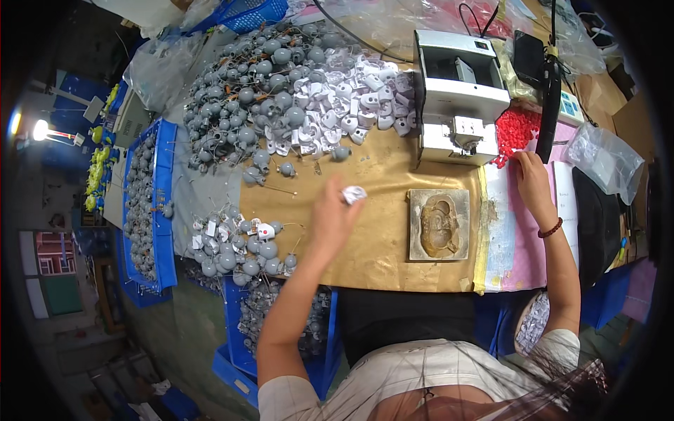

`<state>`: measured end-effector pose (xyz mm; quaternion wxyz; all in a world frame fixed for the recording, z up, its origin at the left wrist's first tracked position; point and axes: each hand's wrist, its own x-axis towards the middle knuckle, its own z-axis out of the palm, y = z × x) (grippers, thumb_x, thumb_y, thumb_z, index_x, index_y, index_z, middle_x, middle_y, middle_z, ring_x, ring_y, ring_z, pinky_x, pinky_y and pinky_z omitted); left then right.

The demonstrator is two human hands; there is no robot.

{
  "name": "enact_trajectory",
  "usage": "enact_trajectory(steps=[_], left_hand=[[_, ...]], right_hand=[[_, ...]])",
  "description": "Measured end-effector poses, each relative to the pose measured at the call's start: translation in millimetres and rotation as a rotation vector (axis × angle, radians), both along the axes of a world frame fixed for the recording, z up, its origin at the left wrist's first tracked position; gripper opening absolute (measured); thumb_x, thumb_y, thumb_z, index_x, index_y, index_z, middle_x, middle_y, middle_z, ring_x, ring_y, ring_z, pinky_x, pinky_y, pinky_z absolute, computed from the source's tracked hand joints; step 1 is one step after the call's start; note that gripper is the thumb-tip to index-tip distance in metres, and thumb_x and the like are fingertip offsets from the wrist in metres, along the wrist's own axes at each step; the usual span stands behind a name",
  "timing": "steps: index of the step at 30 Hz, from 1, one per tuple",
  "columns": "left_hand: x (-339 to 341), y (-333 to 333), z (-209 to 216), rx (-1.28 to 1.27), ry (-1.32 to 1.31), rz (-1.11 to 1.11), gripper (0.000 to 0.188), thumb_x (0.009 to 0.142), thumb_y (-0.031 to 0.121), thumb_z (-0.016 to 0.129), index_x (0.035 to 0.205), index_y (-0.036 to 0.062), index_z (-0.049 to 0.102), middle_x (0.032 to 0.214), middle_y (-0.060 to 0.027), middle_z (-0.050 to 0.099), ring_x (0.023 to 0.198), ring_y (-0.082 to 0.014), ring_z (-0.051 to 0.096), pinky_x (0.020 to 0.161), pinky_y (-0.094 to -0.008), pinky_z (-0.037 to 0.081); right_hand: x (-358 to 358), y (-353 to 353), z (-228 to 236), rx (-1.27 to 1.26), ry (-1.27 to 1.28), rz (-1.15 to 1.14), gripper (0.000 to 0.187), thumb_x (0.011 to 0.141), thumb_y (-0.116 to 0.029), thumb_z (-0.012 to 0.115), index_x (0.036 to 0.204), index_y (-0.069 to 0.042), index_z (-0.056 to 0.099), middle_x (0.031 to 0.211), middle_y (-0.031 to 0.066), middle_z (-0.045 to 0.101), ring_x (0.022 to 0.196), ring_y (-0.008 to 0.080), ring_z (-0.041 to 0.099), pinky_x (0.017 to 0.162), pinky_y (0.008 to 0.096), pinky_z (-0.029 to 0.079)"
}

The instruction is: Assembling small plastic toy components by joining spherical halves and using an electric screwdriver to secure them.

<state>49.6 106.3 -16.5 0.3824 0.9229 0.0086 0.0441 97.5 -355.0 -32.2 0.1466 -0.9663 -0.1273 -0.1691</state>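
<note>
My left hand [333, 219] is over the middle of the brown-covered table, its fingers closed on a small white plastic part [354, 194]. Off to the right, my right hand [533, 181] reaches to the edge of a heap of small red pieces [518, 130]. Its fingertips are pressed together there, and what they pinch is too small to make out. A metal block with a hollowed mould shape [439, 224] lies flat between my two hands. Beyond my left hand spreads a pile of white plastic parts [351, 95], beside a larger heap of grey ball-shaped parts [246, 91].
A white machine [460, 98] stands behind the mould block. At the near left lies a cluster of grey assembled pieces [242, 249], some with white parts. Blue crates of grey parts stand left [165, 203] and below the table edge [230, 316]. A clear plastic bag [605, 158] lies right.
</note>
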Motion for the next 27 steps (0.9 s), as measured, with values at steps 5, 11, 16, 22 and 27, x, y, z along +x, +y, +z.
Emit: enact_trajectory(steps=[5, 11, 16, 22, 27], left_hand=[[-35, -78, 30, -0.113, -0.145, -0.38, 0.037, 0.082, 0.017, 0.08, 0.114, 0.005, 0.064, 0.103, -0.0108, 0.066, 0.094, -0.0261, 0.064, 0.08, -0.0374, 0.052], [-27, -116, 27, -0.054, -0.225, -0.494, 0.029, 0.075, 0.015, 0.083, 0.1, 0.006, 0.071, 0.107, -0.0084, 0.06, 0.108, -0.0325, 0.049, 0.097, -0.0426, 0.042], [-18, -110, 28, -0.139, -0.061, -0.448, 0.044, 0.073, 0.02, 0.086, 0.11, 0.0068, 0.066, 0.115, -0.0126, 0.055, 0.11, -0.0324, 0.051, 0.097, -0.0414, 0.042], [24, -15, 47, 0.201, -0.291, -0.366, 0.029, 0.081, 0.008, 0.072, 0.109, 0.0066, 0.066, 0.107, -0.0124, 0.059, 0.108, -0.0336, 0.053, 0.096, -0.0409, 0.043], [77, 84, 51, 0.731, -0.47, -0.188, 0.027, 0.076, 0.003, 0.066, 0.1, 0.0132, 0.072, 0.108, -0.0091, 0.059, 0.11, -0.0323, 0.051, 0.092, -0.0423, 0.044]], right_hand=[[-6, -2, 4, 0.049, 0.036, -0.013, 0.024, 0.084, 0.008, 0.06, 0.107, -0.002, 0.061, 0.096, 0.0173, 0.061, 0.092, 0.0356, 0.059, 0.08, 0.0433, 0.049], [-17, 34, 52, 0.394, -0.051, 0.069, 0.025, 0.09, 0.007, 0.061, 0.112, -0.003, 0.066, 0.102, 0.013, 0.062, 0.091, 0.0256, 0.062, 0.077, 0.0328, 0.051], [-47, 96, 67, 0.695, 0.144, 0.385, 0.013, 0.087, 0.003, 0.069, 0.1, -0.002, 0.068, 0.097, 0.0111, 0.068, 0.088, 0.0243, 0.066, 0.077, 0.0325, 0.052], [-57, 137, 36, 0.333, -0.054, 0.68, 0.018, 0.079, -0.007, 0.077, 0.093, -0.006, 0.066, 0.095, 0.0064, 0.068, 0.091, 0.0252, 0.064, 0.08, 0.0368, 0.05], [-65, 144, 39, 0.202, -0.097, 0.66, 0.026, 0.074, -0.012, 0.08, 0.094, -0.007, 0.066, 0.101, 0.007, 0.063, 0.102, 0.0272, 0.06, 0.083, 0.04, 0.048]])
